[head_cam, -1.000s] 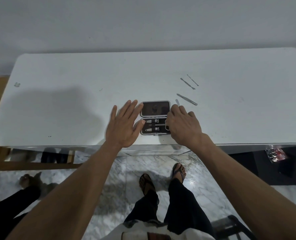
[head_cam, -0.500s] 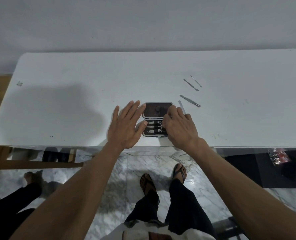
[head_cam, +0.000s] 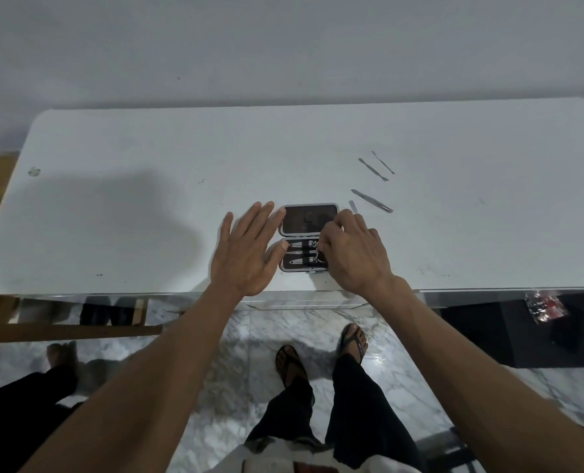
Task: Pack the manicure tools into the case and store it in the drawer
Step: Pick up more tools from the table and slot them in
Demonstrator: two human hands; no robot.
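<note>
right hand (head_cam: pixel 353 254) shifted left over case (head_cam: pixel 309 237), fingers (head_cam: pixel 328 233) now curled

One view only, from a wide-angle camera worn on the head, looking forward and steeply down. Set above the near edge of the white tabletop (head_cam: pixel 147 199), facing the pale wall (head_cam: pixel 283 46) behind it, straight lines bowed by the lens. Both forearms reaching in from the bottom corners, the left hand (head_cam: pixel 246 254) and right hand (head_cam: pixel 355 254) near mid-frame. Marble floor (head_cam: pixel 215 370) and sandalled feet directly below. No second view to share with.
</note>
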